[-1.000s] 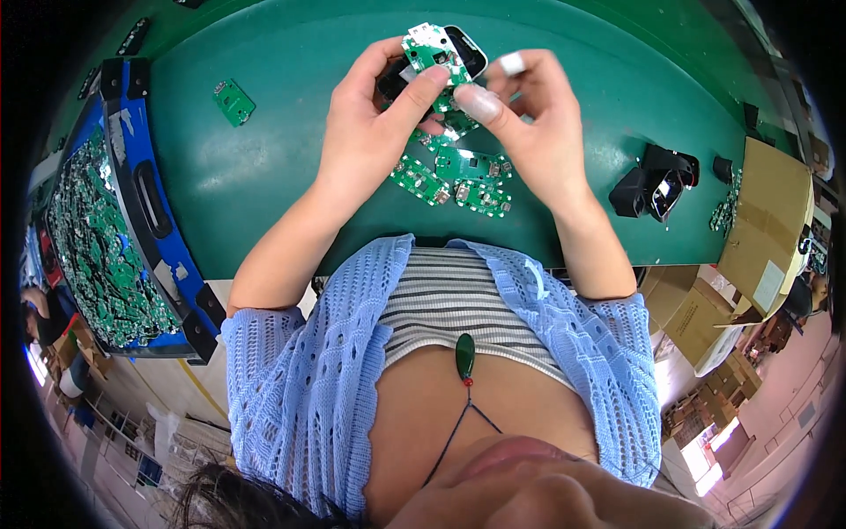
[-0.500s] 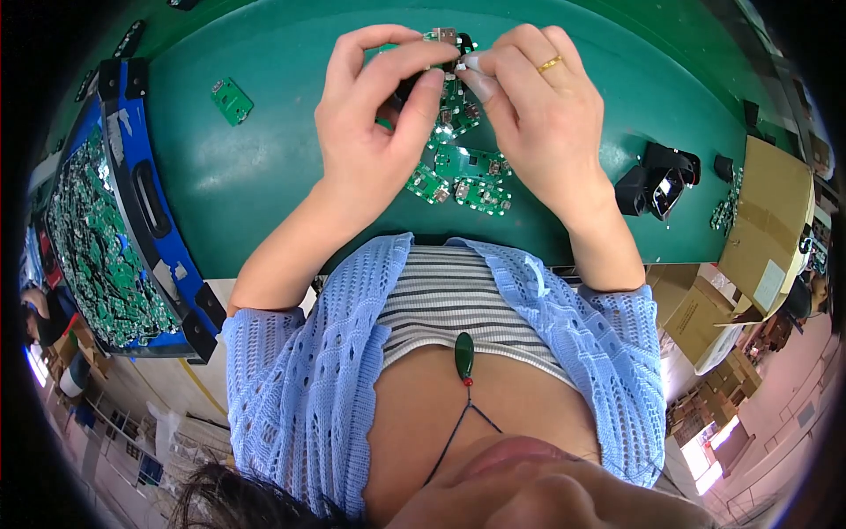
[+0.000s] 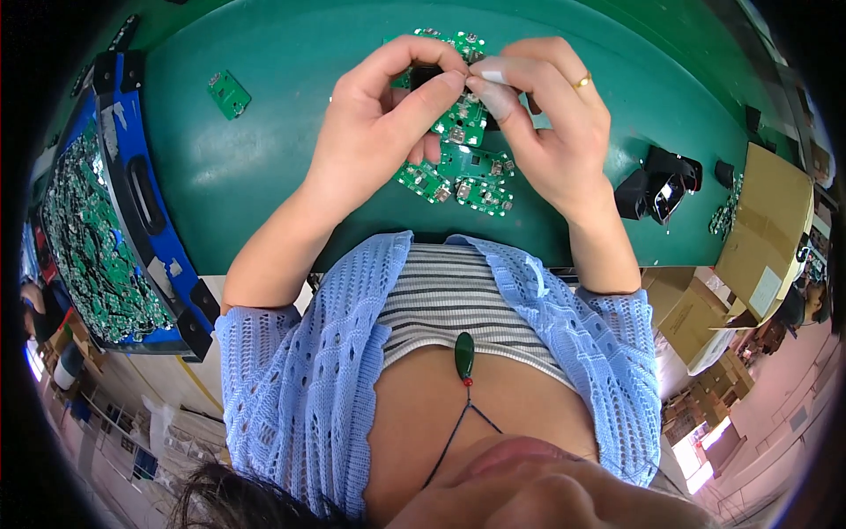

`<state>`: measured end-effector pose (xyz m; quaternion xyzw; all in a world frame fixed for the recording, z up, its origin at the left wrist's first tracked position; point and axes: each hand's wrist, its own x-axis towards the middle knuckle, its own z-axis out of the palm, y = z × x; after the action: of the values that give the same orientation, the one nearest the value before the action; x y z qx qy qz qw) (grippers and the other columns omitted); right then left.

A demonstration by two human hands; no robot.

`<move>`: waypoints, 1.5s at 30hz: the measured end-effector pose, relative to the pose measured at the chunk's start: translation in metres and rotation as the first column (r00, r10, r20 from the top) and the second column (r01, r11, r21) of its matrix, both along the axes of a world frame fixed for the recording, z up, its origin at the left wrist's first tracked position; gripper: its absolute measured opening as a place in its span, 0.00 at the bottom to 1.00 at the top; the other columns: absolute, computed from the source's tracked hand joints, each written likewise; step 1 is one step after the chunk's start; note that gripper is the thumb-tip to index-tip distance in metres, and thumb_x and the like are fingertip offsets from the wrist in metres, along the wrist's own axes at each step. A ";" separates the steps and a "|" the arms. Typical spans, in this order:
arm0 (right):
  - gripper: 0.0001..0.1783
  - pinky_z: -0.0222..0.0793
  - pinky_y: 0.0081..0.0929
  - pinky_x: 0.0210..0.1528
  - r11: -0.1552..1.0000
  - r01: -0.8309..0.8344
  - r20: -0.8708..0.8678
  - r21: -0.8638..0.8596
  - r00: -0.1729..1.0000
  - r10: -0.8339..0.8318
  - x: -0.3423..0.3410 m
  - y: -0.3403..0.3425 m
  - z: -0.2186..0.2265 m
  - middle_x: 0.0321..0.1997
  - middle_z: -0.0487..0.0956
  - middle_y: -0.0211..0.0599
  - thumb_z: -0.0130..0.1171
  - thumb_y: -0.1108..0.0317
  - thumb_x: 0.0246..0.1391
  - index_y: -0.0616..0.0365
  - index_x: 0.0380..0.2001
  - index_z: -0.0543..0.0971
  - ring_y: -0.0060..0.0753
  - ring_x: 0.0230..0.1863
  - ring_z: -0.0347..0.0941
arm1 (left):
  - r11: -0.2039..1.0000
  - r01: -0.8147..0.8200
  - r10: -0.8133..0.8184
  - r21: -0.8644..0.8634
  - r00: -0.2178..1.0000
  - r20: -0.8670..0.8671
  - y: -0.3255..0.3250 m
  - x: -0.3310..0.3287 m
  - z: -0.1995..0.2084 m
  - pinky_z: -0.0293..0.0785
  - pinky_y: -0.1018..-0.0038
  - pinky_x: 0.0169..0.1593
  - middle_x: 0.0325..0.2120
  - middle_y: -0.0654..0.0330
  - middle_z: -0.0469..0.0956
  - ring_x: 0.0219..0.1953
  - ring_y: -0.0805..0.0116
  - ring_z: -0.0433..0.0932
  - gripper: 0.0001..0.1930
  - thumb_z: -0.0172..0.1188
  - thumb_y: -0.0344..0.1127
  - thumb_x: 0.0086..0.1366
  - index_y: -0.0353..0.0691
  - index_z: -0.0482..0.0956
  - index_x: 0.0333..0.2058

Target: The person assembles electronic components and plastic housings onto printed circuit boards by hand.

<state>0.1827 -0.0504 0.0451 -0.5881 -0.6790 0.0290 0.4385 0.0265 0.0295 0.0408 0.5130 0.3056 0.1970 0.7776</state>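
My left hand [image 3: 370, 119] is closed, thumb and index finger around a black plastic part [image 3: 425, 78] that is mostly hidden. My right hand [image 3: 555, 123] is closed in a pinch against the left fingertips; what lies in the pinch is too small to make out. White wrapping covers parts of its thumb and index finger. Under and between both hands lie several green circuit boards [image 3: 476, 162] with metal sockets. One circuit board [image 3: 459, 130] shows just below the fingertips, and I cannot tell if it is held.
A single green board [image 3: 230, 95] lies to the left on the green table [image 3: 238, 185]. Beside it at the far left stands a blue bin [image 3: 152, 198] full of boards. Black plastic housings [image 3: 663, 183] lie on the right, near a cardboard box [image 3: 765, 229].
My fingertips have come closer together and a little lower. The left thumb has shifted to the right, and a board with a metal socket now shows more plainly below the hands.
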 end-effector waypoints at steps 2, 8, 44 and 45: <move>0.08 0.62 0.19 0.21 1.000 -0.005 -0.015 0.002 1.000 0.005 -0.001 0.000 -0.002 0.29 0.76 0.34 0.64 0.78 0.42 0.59 0.28 0.78 0.22 0.25 0.69 | 0.999 -0.038 0.038 0.007 0.999 0.034 -0.003 0.002 -0.007 0.65 0.86 0.19 0.33 0.63 0.73 0.20 0.84 0.72 0.09 0.58 0.30 0.60 0.39 0.74 0.39; 0.09 0.66 0.21 0.23 0.997 0.050 0.048 0.058 0.997 -0.053 0.004 0.001 -0.006 0.26 0.75 0.34 0.64 0.78 0.37 0.59 0.26 0.76 0.28 0.25 0.70 | 0.948 -0.264 0.251 0.180 0.964 0.092 -0.014 0.011 -0.014 0.66 0.84 0.20 0.32 0.61 0.75 0.22 0.82 0.72 0.13 0.59 0.30 0.58 0.39 0.73 0.43; 0.10 0.65 0.27 0.25 0.956 0.051 -0.288 -0.289 0.948 -0.137 -0.009 -0.008 0.005 0.22 0.72 0.37 0.63 0.79 0.40 0.60 0.24 0.71 0.36 0.23 0.70 | 0.411 -0.231 0.284 0.882 0.952 0.117 -0.010 0.008 -0.014 0.77 0.77 0.29 0.36 0.60 0.78 0.29 0.67 0.79 0.13 0.61 0.28 0.53 0.43 0.80 0.39; 0.11 0.65 0.27 0.24 0.943 0.044 -0.329 -0.330 0.931 -0.159 -0.009 -0.008 0.009 0.22 0.72 0.38 0.63 0.80 0.40 0.61 0.23 0.70 0.36 0.22 0.70 | 0.371 -0.227 0.277 0.900 0.953 0.126 -0.011 0.008 -0.013 0.77 0.77 0.29 0.36 0.61 0.78 0.29 0.67 0.79 0.13 0.61 0.27 0.53 0.43 0.80 0.39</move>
<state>0.1737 -0.0583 0.0539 -0.6709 -0.5446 0.2190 0.4531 0.0340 0.0188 0.0277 0.8023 0.2427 0.4343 0.3298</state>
